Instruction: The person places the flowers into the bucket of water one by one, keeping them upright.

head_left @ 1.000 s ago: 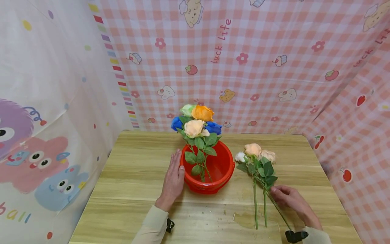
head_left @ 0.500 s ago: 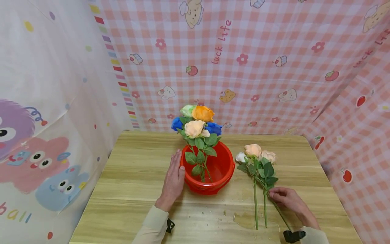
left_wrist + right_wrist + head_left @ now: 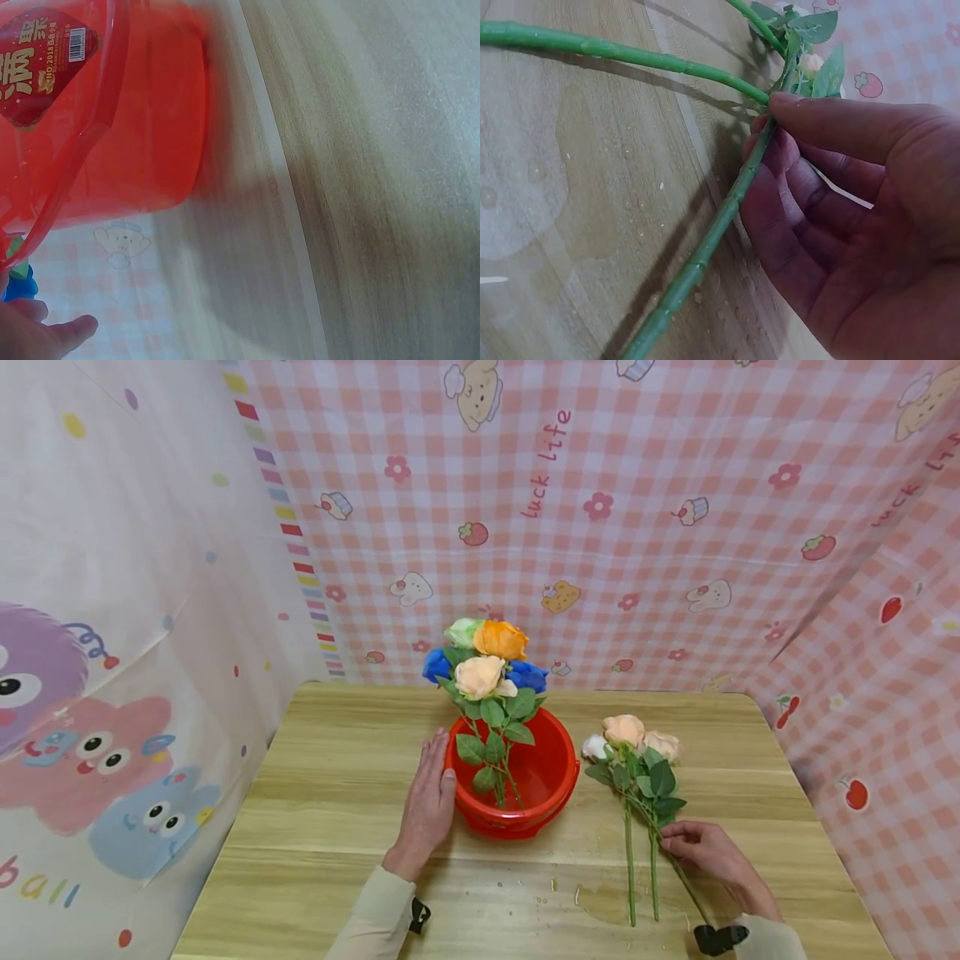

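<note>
My left hand rests with straight fingers along the left side of a red bucket. Several artificial roses stand in the bucket: an orange rose, a peach one, a pale green one and blue ones. Right of it, a white rose and two peach roses lie on the table with their stems crossing. My right hand pinches one rose stem between thumb and fingers, just below the leaves. Which bloom tops that stem I cannot tell.
Water drops and a small puddle wet the wooden table in front of the roses. A pink checked cloth hangs behind the table, and a white cartoon cloth hangs at the left.
My right hand has shifted slightly left and down along the rose stem, its thumb and fingers drawing closer round it. The left hand and the bucket stay put.
</note>
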### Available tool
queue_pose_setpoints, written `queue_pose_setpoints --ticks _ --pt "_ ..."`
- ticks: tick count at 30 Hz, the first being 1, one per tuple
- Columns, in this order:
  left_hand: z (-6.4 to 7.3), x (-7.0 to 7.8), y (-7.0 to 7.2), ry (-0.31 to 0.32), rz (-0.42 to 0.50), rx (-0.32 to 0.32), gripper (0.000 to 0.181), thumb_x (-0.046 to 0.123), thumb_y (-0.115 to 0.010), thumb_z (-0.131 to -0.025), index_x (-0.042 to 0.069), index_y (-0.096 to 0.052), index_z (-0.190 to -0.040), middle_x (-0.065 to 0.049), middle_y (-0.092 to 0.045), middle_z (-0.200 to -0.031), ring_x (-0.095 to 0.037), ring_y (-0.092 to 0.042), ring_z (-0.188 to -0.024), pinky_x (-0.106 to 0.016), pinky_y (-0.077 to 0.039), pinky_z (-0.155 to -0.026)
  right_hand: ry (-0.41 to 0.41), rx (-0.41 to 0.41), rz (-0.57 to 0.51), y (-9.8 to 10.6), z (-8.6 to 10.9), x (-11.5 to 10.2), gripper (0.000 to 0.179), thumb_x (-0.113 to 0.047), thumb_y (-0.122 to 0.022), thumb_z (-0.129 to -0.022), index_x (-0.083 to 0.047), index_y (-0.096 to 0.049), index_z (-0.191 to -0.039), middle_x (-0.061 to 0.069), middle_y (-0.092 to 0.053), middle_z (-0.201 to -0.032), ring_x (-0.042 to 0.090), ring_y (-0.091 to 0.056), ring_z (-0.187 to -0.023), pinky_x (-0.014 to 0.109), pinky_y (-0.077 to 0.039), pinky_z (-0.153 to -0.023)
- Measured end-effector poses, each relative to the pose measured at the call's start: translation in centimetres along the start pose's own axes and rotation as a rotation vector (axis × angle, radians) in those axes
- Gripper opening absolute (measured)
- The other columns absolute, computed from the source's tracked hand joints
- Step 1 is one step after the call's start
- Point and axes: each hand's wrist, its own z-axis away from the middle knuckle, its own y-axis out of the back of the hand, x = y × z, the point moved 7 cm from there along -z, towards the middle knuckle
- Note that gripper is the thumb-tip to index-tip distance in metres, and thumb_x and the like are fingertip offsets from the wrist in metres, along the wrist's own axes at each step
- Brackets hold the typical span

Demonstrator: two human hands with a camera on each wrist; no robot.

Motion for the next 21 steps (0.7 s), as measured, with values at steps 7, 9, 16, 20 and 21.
queue_pose_setpoints --ticks 7,9,16,20,21 --pt "0.0 -0.1 0.0 0.003 -0.001 0.0 0.056 0.023 -0.034 -0.11 0.002 -0.031 -0.162 -0.012 -0.029 -0.168 -0.033 -0.023 -0.156 -0.048 -0.023 -0.126 -0.01 0.038 0.012 0.2 0.2 -0.3 0.032 -0.007 -0.067 -0.098 0.018 -0.065 -0.117 0.015 -0.075 -0.098 0.009 -0.066 -0.081 0.024 -0.058 -0.066" --pt "0.0 -0.1 0.0 0.003 0.001 0.0 0.056 0.022 -0.035 -0.11 0.002 -0.031 -0.162 -0.012 -0.029 -0.168 -0.033 -0.023 -0.156 -0.048 -0.023 -0.126 -0.02 0.043 0.012 0.3 0.2 -0.4 0.032 -0.007 -0.067 -0.098 0.017 -0.065 -0.118 0.014 -0.074 -0.099 0.01 -0.065 -0.082 0.024 -0.058 -0.067" --pt "0.0 -0.1 0.0 0.003 0.001 0.001 0.056 0.022 -0.035 -0.11 0.002 -0.031 -0.162 -0.012 -0.029 -0.168 -0.033 -0.023 -0.156 -0.048 -0.022 -0.127 -0.027 0.047 -0.015 0.5 0.4 -0.7 0.033 -0.009 -0.066 -0.099 0.017 -0.064 -0.12 0.014 -0.073 -0.101 0.013 -0.066 -0.086 0.025 -0.059 -0.07" --pt "0.0 -0.1 0.0 0.002 -0.001 0.001 0.056 0.021 -0.035 -0.11 0.002 -0.031 -0.162 -0.012 -0.029 -0.168 -0.033 -0.024 -0.156 -0.048 -0.022 -0.127 -0.01 0.053 -0.036 0.6 0.6 -1.0 0.033 -0.007 -0.065 -0.099 0.017 -0.062 -0.121 0.016 -0.072 -0.102 0.013 -0.065 -0.086 0.026 -0.059 -0.071" --pt "0.0 -0.1 0.0 0.002 -0.001 0.001 0.056 0.021 -0.035 -0.11 0.002 -0.031 -0.162 -0.012 -0.03 -0.168 -0.033 -0.024 -0.156 -0.048 -0.023 -0.127 -0.008 0.054 -0.042 0.7 0.6 -1.1 0.033 -0.007 -0.065 -0.1 0.018 -0.061 -0.122 0.016 -0.072 -0.103 0.013 -0.065 -0.087 0.026 -0.06 -0.071"
